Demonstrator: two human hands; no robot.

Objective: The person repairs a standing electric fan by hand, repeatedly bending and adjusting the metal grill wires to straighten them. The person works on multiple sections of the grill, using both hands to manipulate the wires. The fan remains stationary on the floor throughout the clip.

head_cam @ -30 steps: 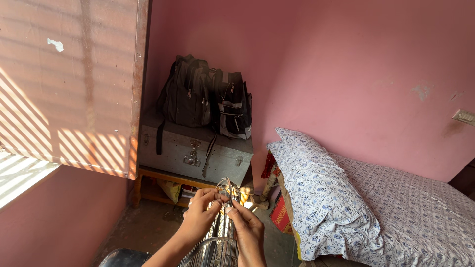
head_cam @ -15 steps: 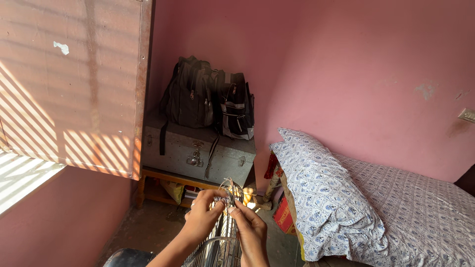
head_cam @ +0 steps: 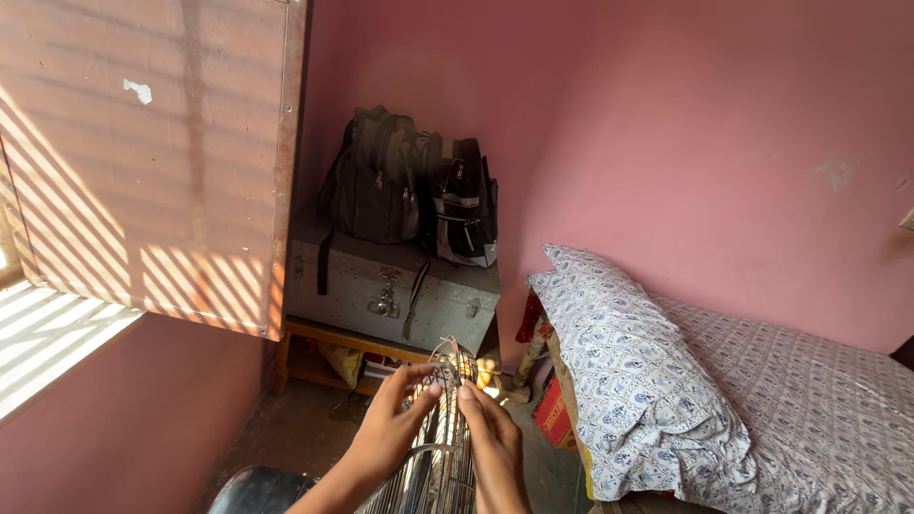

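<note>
Head view: left hand (head_cam: 395, 428) and right hand (head_cam: 490, 447) grip a wire cage (head_cam: 440, 447). Behind cage, trunk (head_cam: 381, 286) bearing backpacks (head_cam: 409, 186); bed (head_cam: 724, 400) right of it.

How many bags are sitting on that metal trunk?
2: a dark backpack on the metal trunk toward the left, and a black-and-white bag leaning beside it on the right. More may hide behind them.

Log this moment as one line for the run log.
left hand fingertips on wire fan guard | right hand gripping guard edge | metal trunk behind, backpacks on it | pillow right
</note>
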